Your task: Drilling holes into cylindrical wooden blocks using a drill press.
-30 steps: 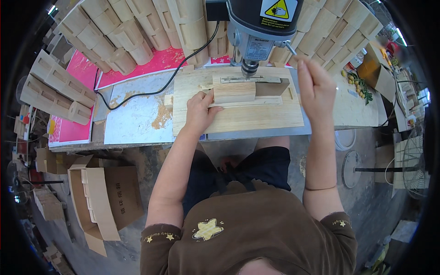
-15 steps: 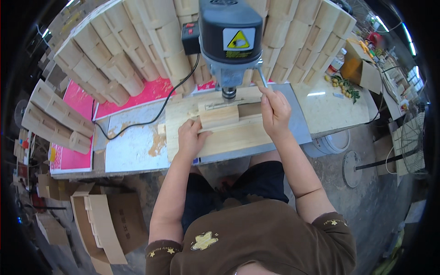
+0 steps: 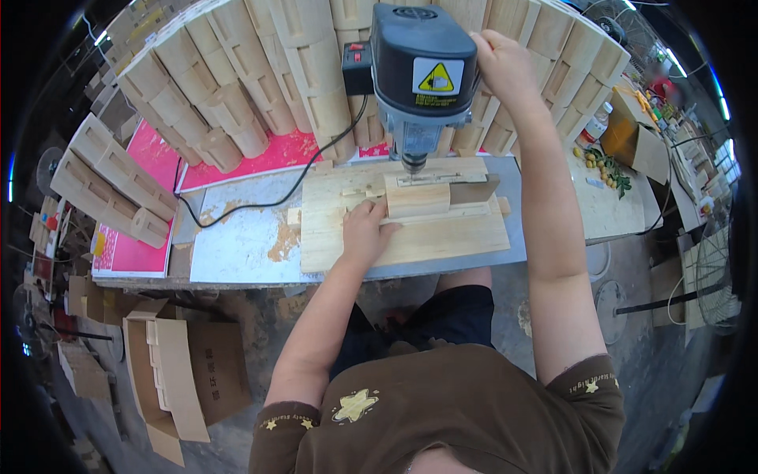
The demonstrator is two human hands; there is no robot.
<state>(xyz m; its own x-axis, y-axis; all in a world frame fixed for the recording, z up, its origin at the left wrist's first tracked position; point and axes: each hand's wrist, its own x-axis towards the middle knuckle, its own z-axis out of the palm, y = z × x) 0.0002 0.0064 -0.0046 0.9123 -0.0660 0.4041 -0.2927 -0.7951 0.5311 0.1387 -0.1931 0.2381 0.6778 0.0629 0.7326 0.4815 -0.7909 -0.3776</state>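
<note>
A pale wooden block (image 3: 418,199) with a rounded front lies in a flat wooden jig (image 3: 442,237) on the workbench. My left hand (image 3: 367,235) presses its bent fingers against the block's left end, the thumb stretched along the front. Over the block stands a dark drill press (image 3: 426,55); its chuck (image 3: 413,161) sits just above the block's back edge, and whether the bit touches wood I cannot tell. Raised beside the motor housing, my right hand (image 3: 508,67) is closed around the press's lever, which the fingers and forearm mostly hide.
Stacked slotted wooden pieces (image 3: 308,71) line the back of the bench. A black cable (image 3: 296,186) curves across the left side. Rightward are a bottle (image 3: 598,122), fruit on stems (image 3: 608,170) and a carton (image 3: 636,134). An open cardboard box (image 3: 181,379) stands on the floor.
My right hand has swung up from in front of the lever hub to beside the motor housing. The block and my left hand have shifted right along the jig. The view has shifted too.
</note>
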